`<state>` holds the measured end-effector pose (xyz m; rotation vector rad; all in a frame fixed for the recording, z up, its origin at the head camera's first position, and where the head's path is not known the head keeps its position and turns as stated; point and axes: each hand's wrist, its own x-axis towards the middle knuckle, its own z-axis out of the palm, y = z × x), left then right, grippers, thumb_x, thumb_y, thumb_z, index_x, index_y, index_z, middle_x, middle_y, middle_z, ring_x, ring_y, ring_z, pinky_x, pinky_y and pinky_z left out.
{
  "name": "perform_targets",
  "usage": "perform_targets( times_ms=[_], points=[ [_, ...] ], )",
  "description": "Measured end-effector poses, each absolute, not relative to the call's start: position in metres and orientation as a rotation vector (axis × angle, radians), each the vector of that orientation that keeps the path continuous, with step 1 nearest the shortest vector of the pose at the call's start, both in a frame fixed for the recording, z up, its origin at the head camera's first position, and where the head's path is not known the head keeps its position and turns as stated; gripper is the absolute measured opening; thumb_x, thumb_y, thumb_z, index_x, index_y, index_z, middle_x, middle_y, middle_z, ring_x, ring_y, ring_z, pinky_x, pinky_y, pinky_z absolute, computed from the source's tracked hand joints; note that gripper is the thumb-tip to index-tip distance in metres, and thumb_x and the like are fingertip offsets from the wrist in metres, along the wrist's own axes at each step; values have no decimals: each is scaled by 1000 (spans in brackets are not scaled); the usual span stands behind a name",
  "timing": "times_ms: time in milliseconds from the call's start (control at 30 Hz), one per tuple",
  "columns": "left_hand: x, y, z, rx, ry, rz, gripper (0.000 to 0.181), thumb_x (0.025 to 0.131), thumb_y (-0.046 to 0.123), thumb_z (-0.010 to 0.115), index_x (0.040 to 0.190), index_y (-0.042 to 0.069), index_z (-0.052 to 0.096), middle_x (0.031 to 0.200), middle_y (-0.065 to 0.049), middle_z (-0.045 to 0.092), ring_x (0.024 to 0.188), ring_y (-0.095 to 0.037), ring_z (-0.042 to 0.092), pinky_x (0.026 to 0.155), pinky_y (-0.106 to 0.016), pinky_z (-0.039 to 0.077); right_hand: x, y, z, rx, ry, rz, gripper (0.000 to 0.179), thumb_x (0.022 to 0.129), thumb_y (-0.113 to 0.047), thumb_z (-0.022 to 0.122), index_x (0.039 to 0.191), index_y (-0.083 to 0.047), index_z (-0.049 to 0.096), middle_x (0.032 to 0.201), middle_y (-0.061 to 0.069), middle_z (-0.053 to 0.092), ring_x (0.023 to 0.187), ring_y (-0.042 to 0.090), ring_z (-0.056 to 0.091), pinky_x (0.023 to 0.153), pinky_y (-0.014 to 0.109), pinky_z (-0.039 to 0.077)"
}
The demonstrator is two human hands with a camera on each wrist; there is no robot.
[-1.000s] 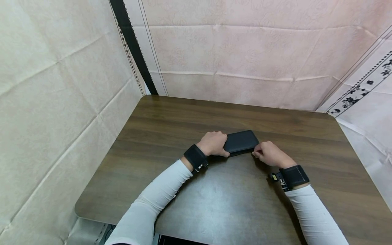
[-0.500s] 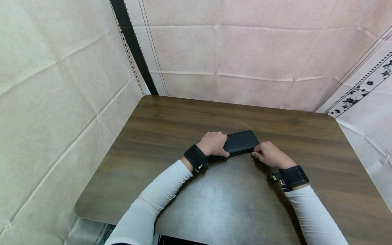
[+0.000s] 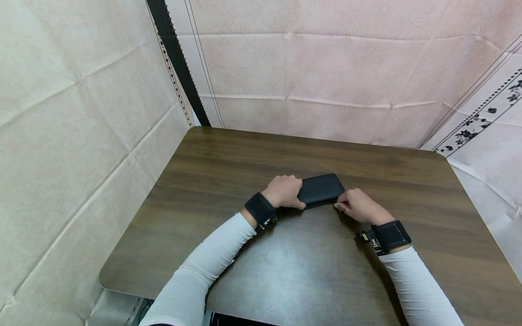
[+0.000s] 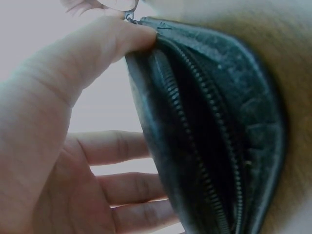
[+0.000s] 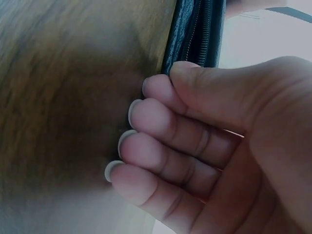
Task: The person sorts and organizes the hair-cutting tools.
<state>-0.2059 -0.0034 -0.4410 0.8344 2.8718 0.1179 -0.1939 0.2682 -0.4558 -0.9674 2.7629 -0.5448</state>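
Note:
A black zip-up wallet (image 3: 321, 189) lies on the wooden table, its zipper side facing the person. My left hand (image 3: 284, 191) grips its left end, the thumb across the zipper edge and the other fingers behind. In the left wrist view the zipper teeth (image 4: 195, 146) stand apart and the dark inside shows between them. At the wallet's right front corner, my right hand (image 3: 359, 206) pinches the zipper pull (image 4: 130, 15) between thumb and index finger. The other fingers (image 5: 146, 151) of that hand are curled close over the table. In the right wrist view the pull is hidden by the fingertips.
The brown wooden table (image 3: 228, 167) has rounded corners. Pale patterned cloth (image 3: 326, 68) hangs behind it and on the left side. A dark object (image 3: 240, 319) shows at the front edge. Both wrists wear black straps (image 3: 391, 235) with small cameras.

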Motion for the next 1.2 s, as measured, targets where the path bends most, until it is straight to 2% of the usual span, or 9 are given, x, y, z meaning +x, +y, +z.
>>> perform_targets(
  times_ms=[300,400,567,667,1000,1200],
  points=[
    [-206,-3,-440,825,2874,116,62,89,58,74,130,12,68,116,-4,72,90,-17,67,79,-35,58,-193,267,-455,-964,2755,-562,31,101,-10,67,70,-15,67,63,-10,48,57,4,42,58,23,37],
    [-206,-3,-441,822,2867,89,68,88,60,74,135,12,66,120,-5,72,94,-18,68,82,-36,58,-193,267,-455,-956,2751,-557,31,102,-11,66,71,-15,67,64,-9,48,58,5,42,58,24,37],
    [-205,-4,-440,823,2811,2,94,83,62,79,154,10,49,141,-9,64,118,-22,66,96,-39,56,-194,267,-456,-929,2759,-552,30,102,-12,65,73,-15,68,64,-9,49,58,6,43,59,25,38],
    [-204,-4,-439,814,2780,-27,103,82,59,82,161,10,39,150,-11,57,128,-24,61,103,-41,53,-194,266,-456,-886,2773,-562,32,102,-11,64,71,-14,66,62,-9,47,56,7,43,58,25,37],
    [-203,-3,-439,809,2782,-24,89,85,52,82,154,9,47,139,-8,65,111,-18,65,93,-37,56,-192,258,-456,-734,2792,-565,29,100,-13,64,71,-14,69,60,-6,50,56,11,48,57,27,38],
    [-202,-1,-437,825,2786,-25,85,85,52,82,151,7,50,135,-7,67,107,-17,66,90,-36,56,-190,255,-456,-696,2778,-592,32,99,-12,64,66,-14,65,57,-7,46,53,11,46,54,27,37]
  ],
)
